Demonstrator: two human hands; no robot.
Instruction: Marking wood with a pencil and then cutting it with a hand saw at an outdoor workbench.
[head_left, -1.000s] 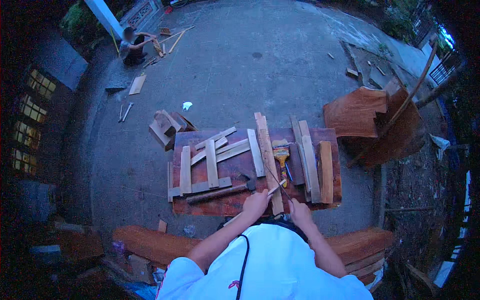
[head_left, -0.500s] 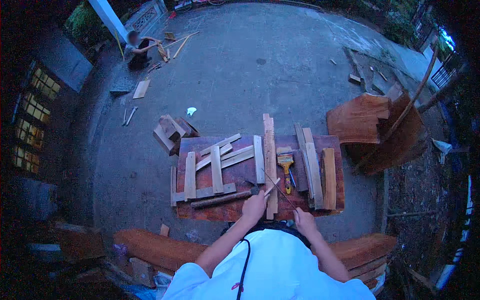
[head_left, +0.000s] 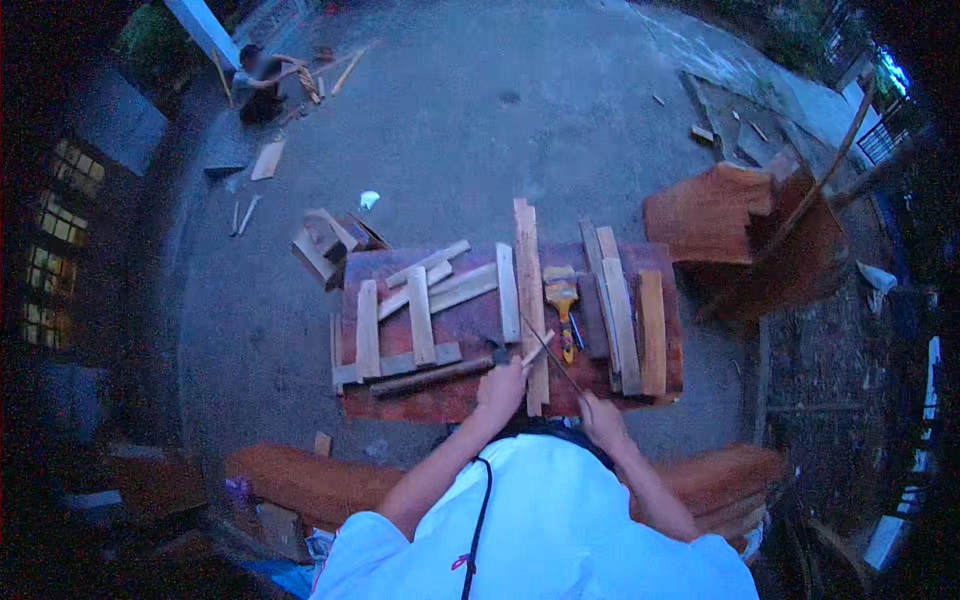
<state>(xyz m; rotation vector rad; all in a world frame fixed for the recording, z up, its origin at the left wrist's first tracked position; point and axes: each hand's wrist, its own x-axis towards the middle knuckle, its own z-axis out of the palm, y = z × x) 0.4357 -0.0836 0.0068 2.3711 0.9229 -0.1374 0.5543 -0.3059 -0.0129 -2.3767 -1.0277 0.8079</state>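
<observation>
Left hand: wrapped round a short pale wood strip, which slants up and to the right over a long plank. Right hand: gripping the near end of a thin dark tool; whether file or blade, too small to tell. Hands: apart, one piece each; tool and strip cross above the plank, contact between them uncertain. Tabletop, reddish: bears the plank, its far end overhanging the edge; brush, yellow-handled, just right of the plank; hammer, lying just beyond the left hand; loose slats to the left; upright-lying board near the right edge. Handling note, by judgement: strip better braced against the plank than held free; left fingers well back from the crossing; tool at one steady angle, pressure light and even, strokes directed away from the left hand
</observation>
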